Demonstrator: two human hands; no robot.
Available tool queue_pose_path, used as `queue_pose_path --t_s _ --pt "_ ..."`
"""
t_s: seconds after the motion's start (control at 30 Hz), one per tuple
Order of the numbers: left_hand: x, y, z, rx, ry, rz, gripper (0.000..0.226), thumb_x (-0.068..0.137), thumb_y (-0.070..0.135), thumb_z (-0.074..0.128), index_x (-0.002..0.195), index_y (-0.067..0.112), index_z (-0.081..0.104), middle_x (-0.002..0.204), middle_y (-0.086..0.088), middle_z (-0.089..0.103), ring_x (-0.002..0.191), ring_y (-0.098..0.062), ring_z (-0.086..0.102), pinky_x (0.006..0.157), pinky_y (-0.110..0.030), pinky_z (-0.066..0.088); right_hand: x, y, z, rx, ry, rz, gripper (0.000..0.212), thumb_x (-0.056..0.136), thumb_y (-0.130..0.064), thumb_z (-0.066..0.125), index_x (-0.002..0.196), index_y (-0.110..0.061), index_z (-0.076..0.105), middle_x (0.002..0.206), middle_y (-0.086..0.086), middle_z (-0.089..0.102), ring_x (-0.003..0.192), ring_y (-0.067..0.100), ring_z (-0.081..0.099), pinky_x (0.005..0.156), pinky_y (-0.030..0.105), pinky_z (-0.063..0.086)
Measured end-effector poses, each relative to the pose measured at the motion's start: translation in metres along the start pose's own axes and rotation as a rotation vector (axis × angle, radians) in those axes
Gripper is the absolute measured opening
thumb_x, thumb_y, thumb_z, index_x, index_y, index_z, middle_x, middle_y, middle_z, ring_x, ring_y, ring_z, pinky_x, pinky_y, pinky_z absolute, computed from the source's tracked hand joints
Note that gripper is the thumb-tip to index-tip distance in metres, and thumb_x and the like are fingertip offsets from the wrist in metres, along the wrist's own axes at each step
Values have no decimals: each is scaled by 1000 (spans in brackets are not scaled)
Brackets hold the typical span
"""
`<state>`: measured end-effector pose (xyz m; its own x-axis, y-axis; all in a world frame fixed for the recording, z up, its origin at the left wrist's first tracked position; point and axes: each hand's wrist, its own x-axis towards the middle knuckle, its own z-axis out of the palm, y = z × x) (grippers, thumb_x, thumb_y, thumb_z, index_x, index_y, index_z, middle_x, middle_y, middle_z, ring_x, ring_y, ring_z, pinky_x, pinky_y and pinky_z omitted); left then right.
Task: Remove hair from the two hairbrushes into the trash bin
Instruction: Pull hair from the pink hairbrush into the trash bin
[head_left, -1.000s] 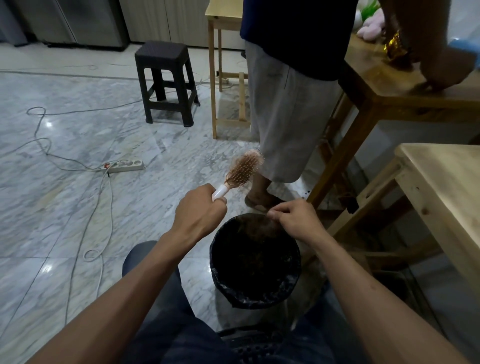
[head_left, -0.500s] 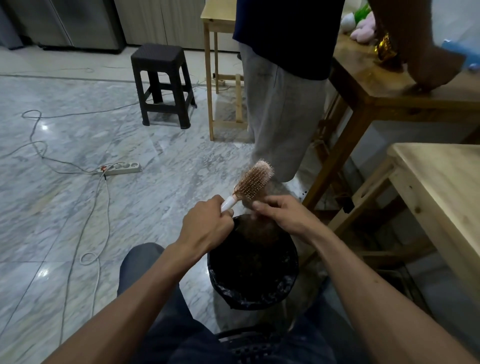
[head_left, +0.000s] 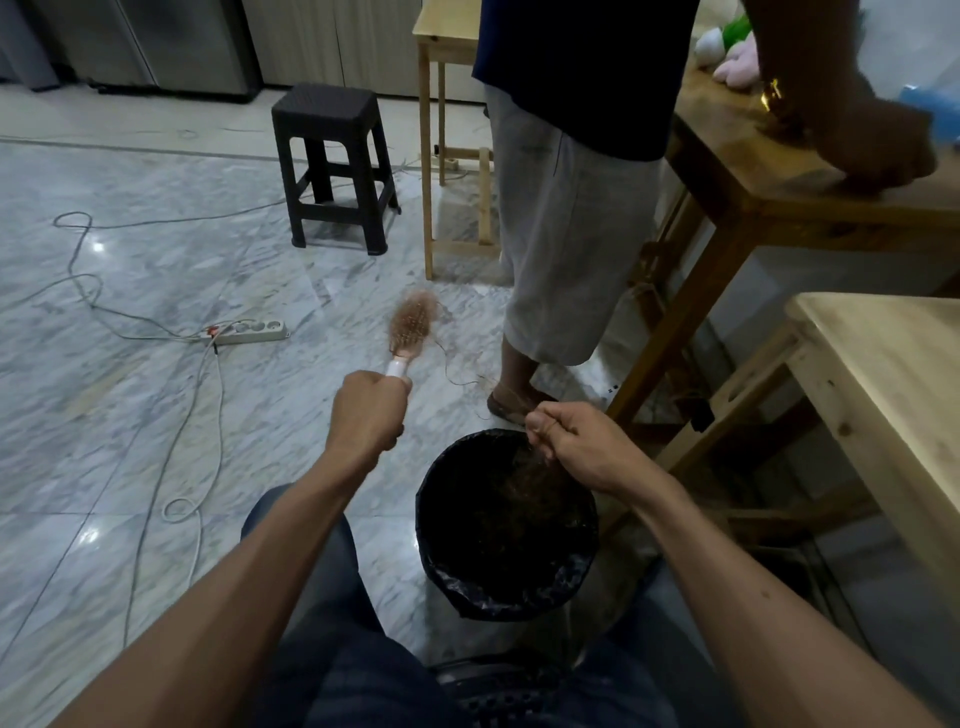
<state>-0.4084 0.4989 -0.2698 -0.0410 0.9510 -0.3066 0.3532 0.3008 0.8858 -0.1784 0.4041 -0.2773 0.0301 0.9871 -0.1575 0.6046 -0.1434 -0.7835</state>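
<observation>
My left hand (head_left: 368, 415) grips the white handle of a pink hairbrush (head_left: 410, 328), held up to the left of the bin, bristles facing me. Thin strands of hair (head_left: 457, 371) stretch from the brush head to my right hand (head_left: 576, 444). That hand is pinched shut on a tuft of hair over the far rim of the trash bin (head_left: 441, 561), a round bin lined with a black bag, standing on the floor between my knees. Brown hair lies inside it. A second hairbrush is not in view.
A person (head_left: 566, 218) in grey shorts stands just beyond the bin, one hand on a dark wooden table (head_left: 753, 176). A light wooden table (head_left: 893, 395) is at right. A black stool (head_left: 332, 166), power strip (head_left: 249, 332) and cables lie on the marble floor.
My left hand swung the brush away to the left and upward. My right hand pulled back from the brush head to the bin's rim, drawing hair strands out with it.
</observation>
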Motion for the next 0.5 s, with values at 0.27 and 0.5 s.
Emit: queue_pose_path --t_s 0.27,0.5 --pt "-20 -6 -2 426 -163 215 18 87 26 59 86 9 63 68 -8 59 56 -24 50 55 -34 37 3 8 -8 -25 -134 221 84 85 -20 67 159 -32 30 152 -8 34 142 15 35 101 32 42" --pt "-42 -3 13 482 -262 390 37 93 46 43 84 13 59 73 -7 60 64 -26 53 59 -36 36 18 -15 3 244 11 125 85 79 -71 74 146 -22 56 133 -7 71 123 4 64 110 40 49"
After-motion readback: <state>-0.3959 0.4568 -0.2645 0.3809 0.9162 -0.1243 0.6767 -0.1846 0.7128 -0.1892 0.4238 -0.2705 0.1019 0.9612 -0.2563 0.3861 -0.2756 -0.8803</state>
